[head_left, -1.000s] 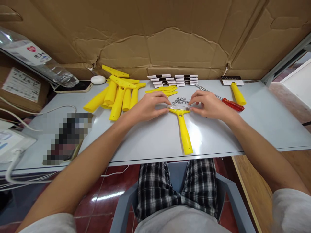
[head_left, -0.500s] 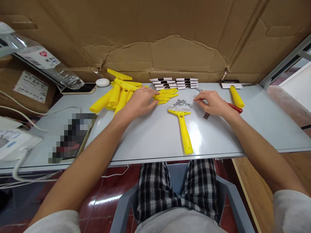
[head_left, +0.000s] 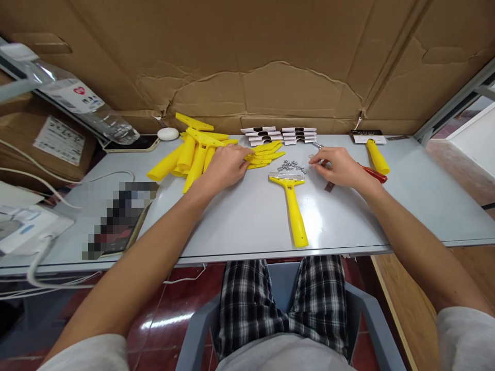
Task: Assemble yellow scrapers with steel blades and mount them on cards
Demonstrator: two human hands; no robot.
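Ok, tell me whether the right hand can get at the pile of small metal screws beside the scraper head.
Probably yes: the right hand rests on the table just right of the screws, with only bare tabletop between them; the scraper lies nearer the person, out of the way.

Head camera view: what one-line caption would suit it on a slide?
Left hand on small yellow plates, right hand by a pile of screws, yellow scraper between them.

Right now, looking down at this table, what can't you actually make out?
- Head view: the pixelated patch on the table's left hides whatever lies there.
- The left hand covers part of the thin yellow plates; whether it grips one is unclear.
- The right hand hides most of the red screwdriver; whether it pinches anything is unclear.
- The small metal bits above the yellow scraper are too tiny to identify.
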